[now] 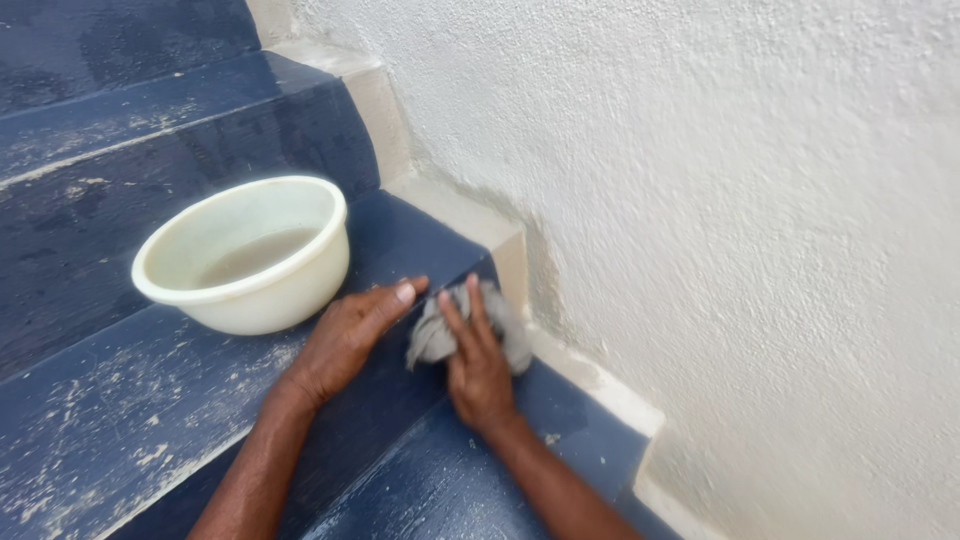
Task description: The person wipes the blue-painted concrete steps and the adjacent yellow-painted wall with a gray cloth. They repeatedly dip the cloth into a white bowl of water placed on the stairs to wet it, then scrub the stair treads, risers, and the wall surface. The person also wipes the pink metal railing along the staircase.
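My right hand (478, 362) presses a crumpled grey rag (428, 338) against the vertical face of a dark blue painted stair step (400, 250), close to the white wall. My left hand (345, 335) lies flat on the edge of that step, fingers stretched toward the rag, holding nothing. A cream plastic bowl (245, 250) with murky water in it stands on the same tread, just left of my left hand.
Blue steps with worn, scuffed paint rise to the upper left (120, 120) and drop toward the bottom (430, 480). A rough white plastered wall (720, 200) with a pale stepped skirting (600, 385) borders the stairs on the right.
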